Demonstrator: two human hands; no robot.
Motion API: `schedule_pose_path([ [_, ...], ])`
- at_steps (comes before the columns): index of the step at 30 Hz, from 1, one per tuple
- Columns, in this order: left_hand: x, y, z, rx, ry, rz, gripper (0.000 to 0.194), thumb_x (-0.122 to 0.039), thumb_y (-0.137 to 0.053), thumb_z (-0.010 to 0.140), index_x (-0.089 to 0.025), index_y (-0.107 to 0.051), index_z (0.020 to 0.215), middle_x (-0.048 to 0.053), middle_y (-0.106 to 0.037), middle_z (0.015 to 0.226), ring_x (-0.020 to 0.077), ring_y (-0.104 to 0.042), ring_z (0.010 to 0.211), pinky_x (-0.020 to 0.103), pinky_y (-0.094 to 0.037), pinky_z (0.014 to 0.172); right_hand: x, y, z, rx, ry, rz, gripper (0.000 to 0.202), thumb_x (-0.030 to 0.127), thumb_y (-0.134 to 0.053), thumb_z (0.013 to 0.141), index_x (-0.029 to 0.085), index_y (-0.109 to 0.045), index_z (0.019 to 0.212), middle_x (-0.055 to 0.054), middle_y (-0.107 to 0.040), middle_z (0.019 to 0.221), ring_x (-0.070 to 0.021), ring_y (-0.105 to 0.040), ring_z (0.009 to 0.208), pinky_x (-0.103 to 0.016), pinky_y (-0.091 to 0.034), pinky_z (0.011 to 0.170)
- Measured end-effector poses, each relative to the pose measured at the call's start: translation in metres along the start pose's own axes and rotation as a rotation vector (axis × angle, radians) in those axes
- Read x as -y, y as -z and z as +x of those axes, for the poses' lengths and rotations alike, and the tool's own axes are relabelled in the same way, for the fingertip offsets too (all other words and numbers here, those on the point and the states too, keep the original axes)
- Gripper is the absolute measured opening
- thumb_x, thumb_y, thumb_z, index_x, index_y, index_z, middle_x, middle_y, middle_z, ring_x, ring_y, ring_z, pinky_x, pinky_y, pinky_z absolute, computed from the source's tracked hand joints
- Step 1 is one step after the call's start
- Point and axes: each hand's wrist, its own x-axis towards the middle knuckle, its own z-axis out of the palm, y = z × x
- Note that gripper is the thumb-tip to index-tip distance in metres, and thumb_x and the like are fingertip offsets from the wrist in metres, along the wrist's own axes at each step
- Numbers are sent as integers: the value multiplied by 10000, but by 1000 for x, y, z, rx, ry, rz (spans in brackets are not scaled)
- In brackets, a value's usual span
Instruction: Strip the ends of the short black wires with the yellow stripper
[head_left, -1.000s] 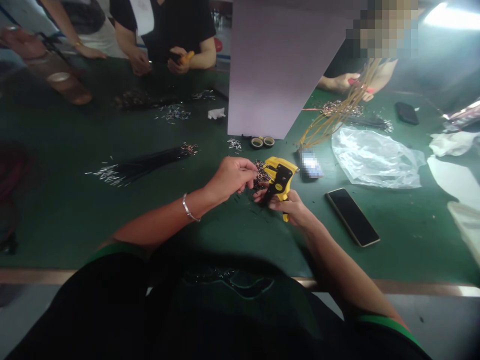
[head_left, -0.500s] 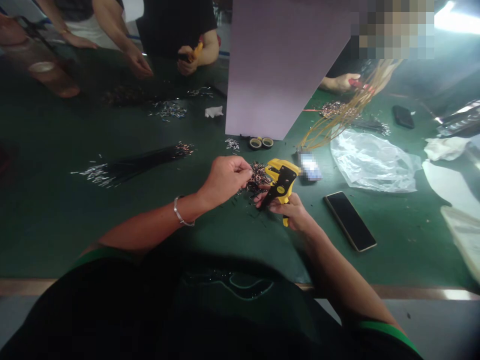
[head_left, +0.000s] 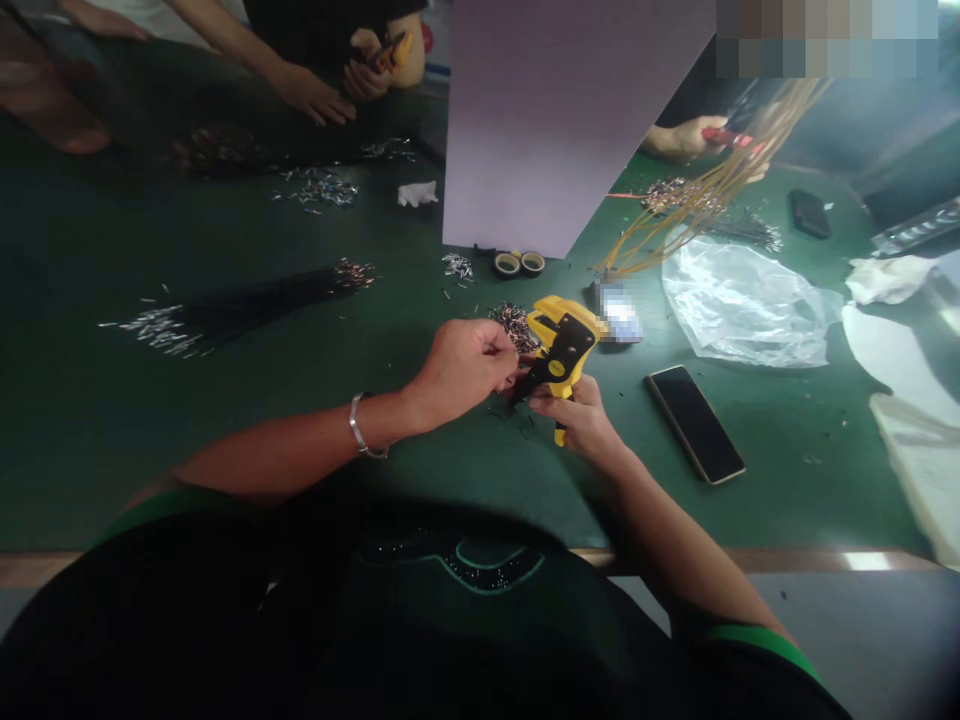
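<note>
My right hand [head_left: 585, 415] is wrapped round the handle of a yellow and black wire stripper [head_left: 564, 345], whose head points up and to the left. My left hand [head_left: 469, 370] is closed in a pinch beside the tool's black side; what its fingertips hold is too small to make out. Just behind the fingers lies a heap of short wire ends with copper tips [head_left: 514, 322], partly covered by my left hand and the tool. To the left, a long bundle of black wires [head_left: 255, 308] rests on the green table [head_left: 300, 520].
A phone [head_left: 696, 425] lies right of my right forearm, with a clear plastic bag [head_left: 742, 305] behind it. A pale upright panel [head_left: 555, 120] stands beyond two tape rolls [head_left: 520, 265]. Other people's hands work across the table, one near yellow wires [head_left: 697, 205].
My left hand has moved right and slightly down, up to the stripper. The view has shifted a little. Across the table, a person's hand has reached further right with its fingers spread.
</note>
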Motion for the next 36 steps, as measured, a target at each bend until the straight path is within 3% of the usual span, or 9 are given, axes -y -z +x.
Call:
schedule_pose_path([
  [7,2,-3,-4,35,-26,-25,145,-123,-598,760,-168,-608,624,-32,-575,482,67,-489,453,209,-394,473,-3,-5,-4,-69,-2,-39,247,270,-727,650,235,-750,893,-28,-748,830,-251,-679,800,-423,-555,794],
  [13,5,-5,-4,87,48,-96,137,-151,-598,786,-188,-589,654,-28,-567,479,62,-452,358,228,-350,393,-4,-6,-3,-101,-5,-72,173,266,-727,642,232,-729,812,-26,-711,748,-250,-661,757,-414,-553,744],
  [21,2,-5,-6,103,66,-82,134,-100,-572,741,-192,-583,643,-40,-550,450,63,-448,331,222,-344,372,1,-6,-4,-63,49,-129,106,247,-704,683,223,-730,783,-10,-708,728,-223,-652,721,-376,-549,712],
  [29,2,-5,-5,111,51,-90,159,-90,-573,743,-189,-557,620,-47,-543,436,55,-453,319,199,-339,350,-9,-2,-2,-49,72,-181,84,257,-697,731,223,-722,804,-7,-709,740,-204,-634,692,-356,-533,693],
  [36,3,-5,-6,121,47,-96,142,-80,-553,746,-182,-557,648,-59,-546,440,47,-460,312,177,-344,344,-9,-6,-1,1,102,-114,93,281,-714,742,193,-687,757,-10,-690,681,-172,-617,623,-317,-513,638],
])
